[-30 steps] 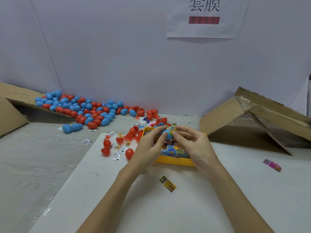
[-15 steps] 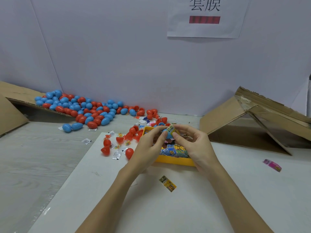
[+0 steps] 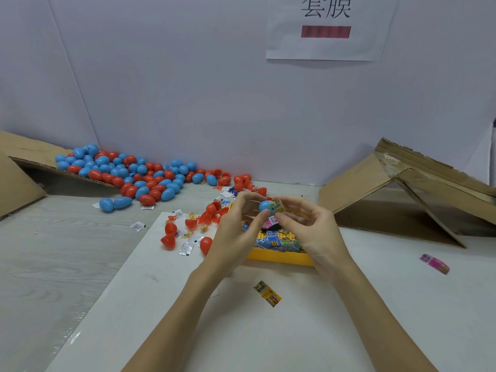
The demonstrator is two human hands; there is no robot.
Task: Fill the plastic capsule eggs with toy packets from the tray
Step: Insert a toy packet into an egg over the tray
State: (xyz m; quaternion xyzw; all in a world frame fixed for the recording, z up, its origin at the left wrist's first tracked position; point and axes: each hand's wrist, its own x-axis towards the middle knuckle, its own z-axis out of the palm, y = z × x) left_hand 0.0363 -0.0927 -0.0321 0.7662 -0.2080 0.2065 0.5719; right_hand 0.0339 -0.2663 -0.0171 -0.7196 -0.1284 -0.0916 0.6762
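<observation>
Yellow tray point(image 3: 279, 259): near-left corner behind my left hand point(image 3: 236, 232), right end behind my right hand point(image 3: 314, 232); far rim mostly unseen.
Blue capsule half point(image 3: 265, 206): open side covered by packet point(image 3: 276, 206); print too small to read.
Wall sign point(image 3: 326, 36): top cut by frame edge.
Left cardboard point(image 3: 16, 167), right cardboard point(image 3: 418, 194): both cut off at frame edges.

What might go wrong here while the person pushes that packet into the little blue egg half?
The packet juts out of the blue egg half, held only at the fingertips of the left hand and right hand. It may spring back out or slip and fall into the yellow tray. Two packets, a yellow one and a pink one, already lie loose on the white board, so strays could be overlooked.
</observation>
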